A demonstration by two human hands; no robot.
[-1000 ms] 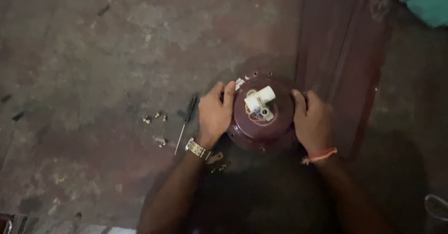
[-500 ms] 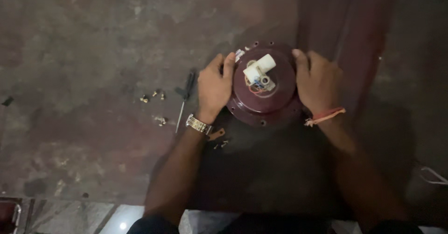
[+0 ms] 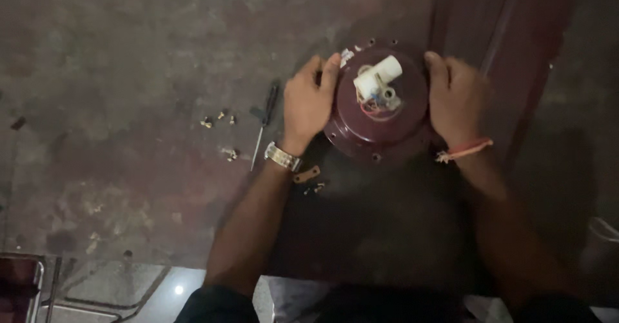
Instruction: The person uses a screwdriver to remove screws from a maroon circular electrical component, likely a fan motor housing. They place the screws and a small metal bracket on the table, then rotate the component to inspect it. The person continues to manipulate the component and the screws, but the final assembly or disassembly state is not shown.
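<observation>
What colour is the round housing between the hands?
Dark maroon; the round housing shows best in the head view.

Round maroon motor housing (image 3: 380, 113), ceiling-fan type, lies flat on the dark stained floor, top face up toward the camera. Glossy domed disc with a raised centre and small screw holes spaced around the rim; holes are visible at 12, 6 and 9 o'clock. At the centre sits a white cylindrical part (image 3: 379, 78), tilted toward 1 o'clock, with a small tangle of red and blue wires (image 3: 376, 106) at its 6 o'clock side, beside a small metal ring. A white scrap shows at the rim near 11 o'clock. The housing's 3 and 9 o'clock edges are covered.
</observation>
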